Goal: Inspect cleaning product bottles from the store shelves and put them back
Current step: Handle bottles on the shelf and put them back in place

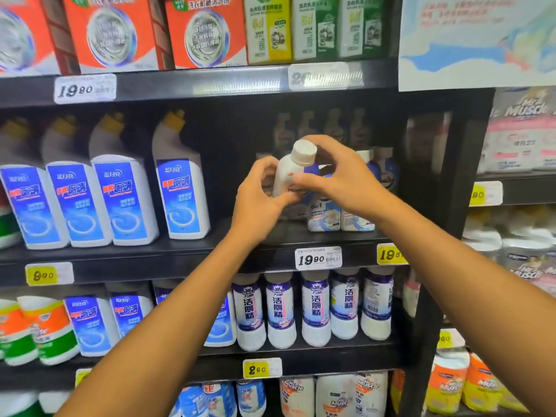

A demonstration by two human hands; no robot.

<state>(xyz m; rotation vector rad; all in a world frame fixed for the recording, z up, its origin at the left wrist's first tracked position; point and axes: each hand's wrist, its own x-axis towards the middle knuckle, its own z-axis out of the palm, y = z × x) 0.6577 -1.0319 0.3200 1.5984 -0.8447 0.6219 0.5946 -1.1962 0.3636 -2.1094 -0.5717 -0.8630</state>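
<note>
The white bottle [290,173] is held tilted, cap toward the camera and to the right, in front of the middle shelf [180,260] and above its front edge, toward the right end. The left hand [258,203] grips the lower body, thumb across the front near the label and fingers curled behind. The right hand [340,176] grips from the right at shoulder height, thumb tip pressed to the front and fingers wrapped around the far side below the cap.

Risks, as judged from this view:
- The bottle base is hidden behind the left hand; whether it touches the shelf cannot be told. Release before the base is seated flat would likely tip it forward over the front edge.
- Two upright bottles [340,212] stand just beside and behind the held bottle. A push to the right or rearward could knock them.

Open room: a dark gap lies on the shelf between the held bottle and the row of blue-label cleaner bottles [180,191] to the left. The upper shelf edge [210,85] sits well above the cap, leaving headroom for setting the bottle upright.
</note>
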